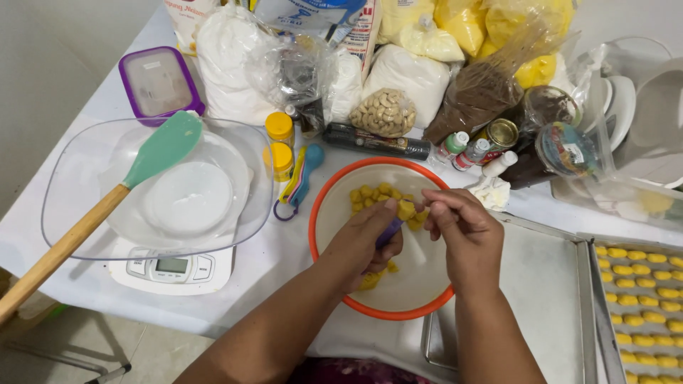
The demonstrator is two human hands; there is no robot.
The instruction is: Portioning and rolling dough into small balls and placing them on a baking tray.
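A green silicone spatula (162,148) leaned in a clear plastic bowl (64,192). Over an orange-rimmed round bowl (334,284), the left hand (366,238) gripped a small purple tool (389,232); the right hand (459,235) pinched a yellow dough piece (406,209), which might tear or drop if squeezed unevenly.

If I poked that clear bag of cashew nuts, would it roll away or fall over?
Probably neither. The bag of cashews looks like soft, thin plastic slumped into a lump, so it would likely dent and shift a little. It sits wedged among the white flour-like bags, which should stop it tipping. The loose nuts inside would probably slide around, making it floppy to lift.
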